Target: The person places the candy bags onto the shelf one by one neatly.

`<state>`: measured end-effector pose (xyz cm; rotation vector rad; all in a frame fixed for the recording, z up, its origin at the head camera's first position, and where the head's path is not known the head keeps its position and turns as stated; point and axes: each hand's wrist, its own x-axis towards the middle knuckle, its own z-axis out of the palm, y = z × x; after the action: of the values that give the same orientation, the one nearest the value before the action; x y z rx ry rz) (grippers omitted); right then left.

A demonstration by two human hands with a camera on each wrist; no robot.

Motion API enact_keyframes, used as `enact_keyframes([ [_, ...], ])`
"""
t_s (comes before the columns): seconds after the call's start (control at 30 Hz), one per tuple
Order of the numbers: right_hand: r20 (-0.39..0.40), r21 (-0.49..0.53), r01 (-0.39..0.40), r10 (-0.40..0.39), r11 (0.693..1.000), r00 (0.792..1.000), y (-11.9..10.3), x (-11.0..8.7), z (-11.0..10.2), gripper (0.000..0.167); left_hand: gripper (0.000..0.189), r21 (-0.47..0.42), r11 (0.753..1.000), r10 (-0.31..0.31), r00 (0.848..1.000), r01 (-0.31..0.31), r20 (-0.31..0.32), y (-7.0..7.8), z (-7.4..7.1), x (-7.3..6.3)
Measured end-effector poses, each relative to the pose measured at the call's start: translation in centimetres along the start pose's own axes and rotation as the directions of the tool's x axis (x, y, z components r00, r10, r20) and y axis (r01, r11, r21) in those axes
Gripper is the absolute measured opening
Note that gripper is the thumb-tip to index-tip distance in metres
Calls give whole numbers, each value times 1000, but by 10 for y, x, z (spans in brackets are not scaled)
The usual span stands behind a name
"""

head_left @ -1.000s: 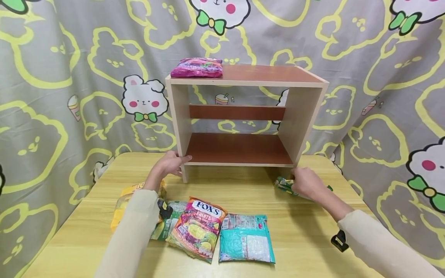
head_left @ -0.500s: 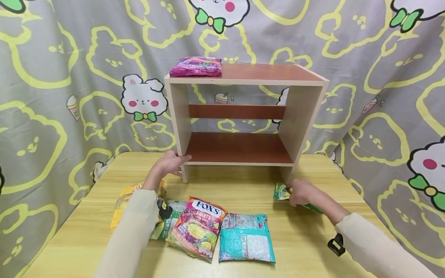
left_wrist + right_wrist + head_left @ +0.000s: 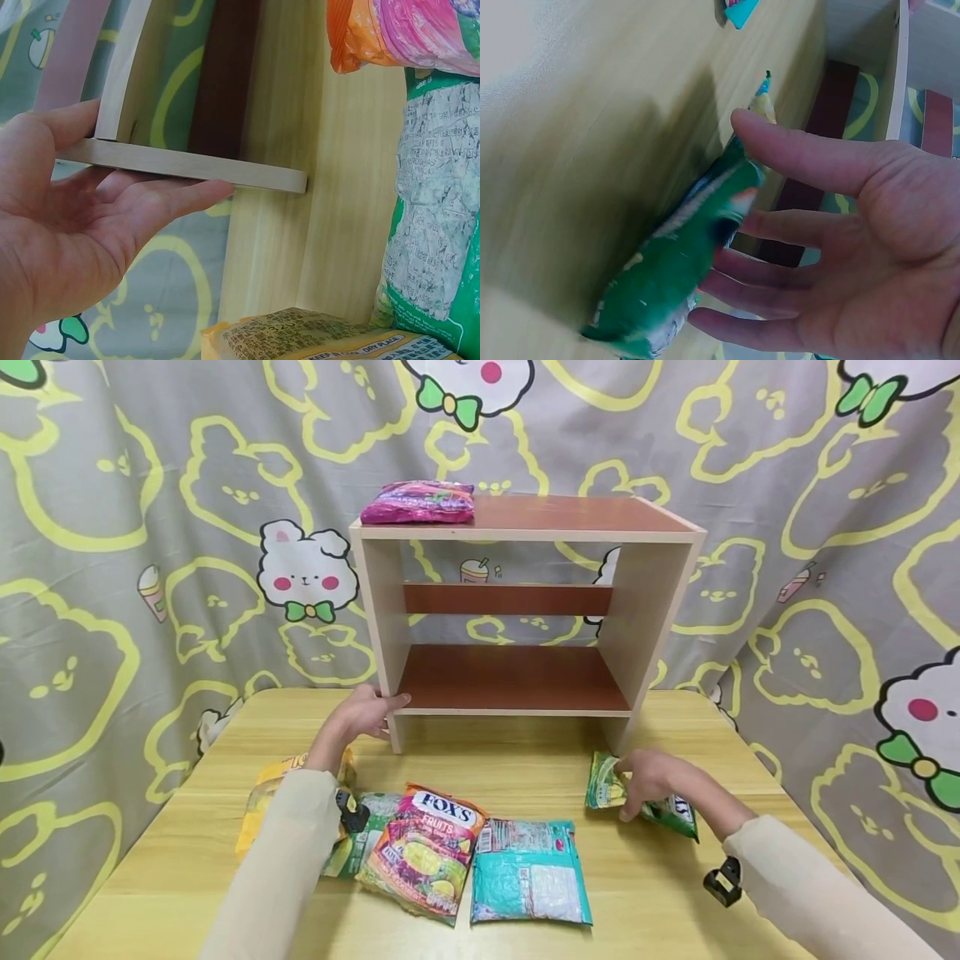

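We see the shelf [image 3: 517, 677] standing on a wooden table [image 3: 540, 777]. Our left hand [image 3: 366, 712] grips the shelf's left side panel, thumb on the lower board's edge and the other fingers stretched nearly straight along the panel's outer face. Our right hand [image 3: 654, 781] is at the green candy bag [image 3: 604, 783], which sits tilted just in front of the shelf's right leg. The thumb there stands well apart from the loosely bent fingers, with the bag between them; we cannot tell whether they hold it firmly.

A purple bag [image 3: 420, 503] lies on top of the shelf, at its left end. In front of the shelf, from its left side toward its middle, we have a yellow bag [image 3: 257, 817], a green packet [image 3: 373, 817] partly under an orange FOX'S bag [image 3: 423, 852], and a teal bag [image 3: 531, 877].
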<state>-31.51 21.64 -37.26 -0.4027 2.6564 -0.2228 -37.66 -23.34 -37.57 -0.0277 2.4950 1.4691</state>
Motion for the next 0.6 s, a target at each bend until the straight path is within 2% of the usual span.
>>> enact_keyframes([
  [0.23,-5,35,-6,6,999,1000,2,3,5,83,65,-1,1000,-8,1000,8,2,0,0,-1],
  [0.37,-34,63,-39,42,997,999,3,7,10,95,65,0,1000,-10,1000,10,3,1,1,-2],
  [0.5,-58,40,-73,75,997,996,4,11,15,105,64,-1,1000,-5,1000,5,1,0,0,-1],
  [0.6,-75,2,-91,90,996,993,3,14,18,103,64,-4,1000,0,1000,0,2,0,0,0],
])
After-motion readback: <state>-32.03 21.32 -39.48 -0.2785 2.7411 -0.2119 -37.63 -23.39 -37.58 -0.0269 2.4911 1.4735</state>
